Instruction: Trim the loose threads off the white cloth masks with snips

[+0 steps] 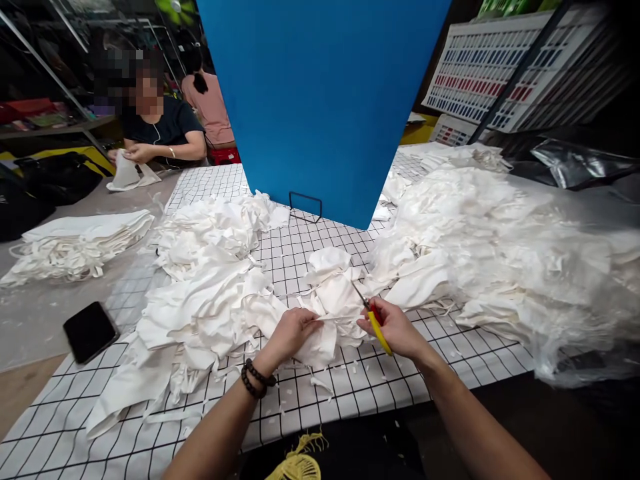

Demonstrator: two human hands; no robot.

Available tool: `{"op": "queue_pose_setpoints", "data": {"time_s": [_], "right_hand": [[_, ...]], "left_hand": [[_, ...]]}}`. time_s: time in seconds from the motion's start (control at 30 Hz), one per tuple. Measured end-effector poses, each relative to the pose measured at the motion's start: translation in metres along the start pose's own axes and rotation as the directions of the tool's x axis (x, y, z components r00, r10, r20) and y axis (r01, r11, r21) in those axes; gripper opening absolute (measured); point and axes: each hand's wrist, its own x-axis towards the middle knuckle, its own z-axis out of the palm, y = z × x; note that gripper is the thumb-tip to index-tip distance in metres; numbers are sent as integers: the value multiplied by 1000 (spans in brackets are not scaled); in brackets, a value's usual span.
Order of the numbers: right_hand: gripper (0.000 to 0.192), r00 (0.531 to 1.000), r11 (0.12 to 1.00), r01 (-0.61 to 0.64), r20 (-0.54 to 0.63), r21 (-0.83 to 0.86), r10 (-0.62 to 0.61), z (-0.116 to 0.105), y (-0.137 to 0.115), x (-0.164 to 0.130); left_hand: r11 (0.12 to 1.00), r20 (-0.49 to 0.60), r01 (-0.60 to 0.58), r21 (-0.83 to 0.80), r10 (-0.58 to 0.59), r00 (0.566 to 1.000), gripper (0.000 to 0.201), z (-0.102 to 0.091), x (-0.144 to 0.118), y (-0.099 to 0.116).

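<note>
1. Here's the left hand [293, 333], a dark beaded bracelet [256, 379] at its wrist, fingers pinched on the edge of a white cloth piece [333, 293].
2. And the right hand [397, 328], fingers wrapped around yellow-and-red scissors [379, 331]! The blade points up and left over the cloth piece; whether it touches, I cannot tell.
3. That cloth piece lies crumpled at mid-front of the surface [345, 400], which wears a black-on-white grid, small white scraps [320, 385] scattered nearby.
4. Piled loosely to its left, a white heap [200, 300]; to its right, a bigger heap [450, 207], partly under clear plastic [565, 363].
5. Behind it all, a tall blue panel [325, 100].
6. Far left, a black phone [91, 332] lies near a stack of white cloths [90, 233], while a co-worker [167, 137] beyond handles white fabric [125, 172].
</note>
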Motion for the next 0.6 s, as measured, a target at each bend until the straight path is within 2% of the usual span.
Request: {"op": "queue_pose_setpoints", "data": {"time_s": [0.07, 0.13, 0.3, 0.43, 0.5, 0.6], "right_hand": [[30, 1000, 994, -23, -12, 106, 25, -7, 2, -5], [32, 998, 990, -38, -39, 138, 44, -12, 4, -10], [33, 990, 997, -22, -138, 67, 31, -21, 4, -17], [29, 965, 995, 85, -252, 58, -68, -30, 1, -29], [26, 967, 987, 127, -235, 99, -100, -36, -2, -40], [25, 988, 977, 136, -101, 164, -121, -42, -8, -57]], "left_hand": [[999, -23, 20, -31, -21, 1000, 25, -6, 3, -4], [998, -61, 36, -44, -39, 997, 24, -13, 3, -5], [997, -183, 81, 7, -79, 980, 15, -25, -10, 2], [993, -219, 102, 60, -87, 972, 13, -30, -34, 12], [994, -225, 51, 94, -29, 974, 11, -31, -50, 14], [988, -315, -12, 154, 60, 947, 12, -28, -74, 14]]}}
